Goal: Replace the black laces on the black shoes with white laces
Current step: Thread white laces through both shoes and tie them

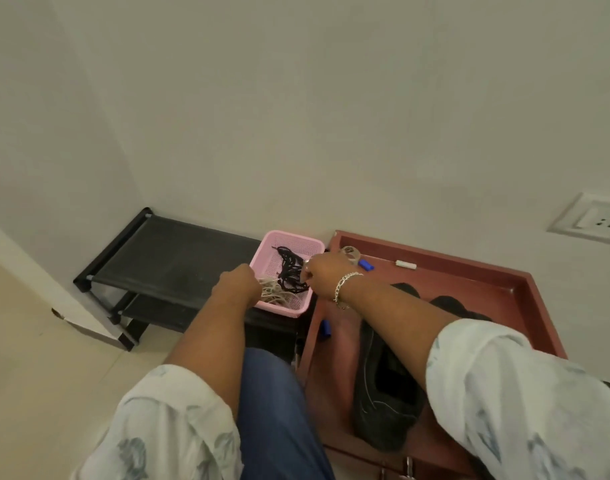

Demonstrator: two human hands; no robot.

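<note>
We see the black laces (290, 271) lying in a loose tangle inside the pink basket (298, 242), with the white laces (277, 294) heaped at its near side; the basket sits on the right end of a black shoe rack (165, 251) against the wall. The black shoes (388, 386) rest on the reddish-brown table (469, 271) just beside the basket, partly hidden under the right forearm. Our left hand (237, 284) is at the basket's near left edge, touching the white laces, with its fingers curled downward out of sight, so we cannot tell whether it grips them. Our right hand (319, 271), with a silver bracelet (345, 285) at the wrist, reaches over the basket's right rim to the black laces, and we cannot tell whether its fingers hold them. On the table we also see a roll of clear tape (350, 251), two blue caps (365, 265), one near the tape and one near the table's left edge, and a white marker (405, 264) by the far rim. A wall socket (594, 220) sits at the right
</note>
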